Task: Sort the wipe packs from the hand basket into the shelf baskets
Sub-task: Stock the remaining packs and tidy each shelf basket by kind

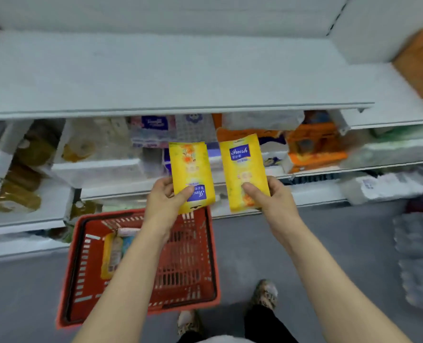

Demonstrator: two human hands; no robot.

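Note:
My left hand grips a yellow wipe pack by its lower end, with the blue label upside down. My right hand grips a second yellow wipe pack, blue label upright at the top. Both packs are held up side by side in front of the shelves. Below them on the floor stands the red hand basket; another yellow pack and a pink-and-blue pack lie in its left part, partly hidden by my left forearm.
White shelf boards run across the top. White shelf baskets below hold tissue packs, orange packs and yellowish bottles. Wrapped water bottles stand at the right. My shoes are on the grey floor.

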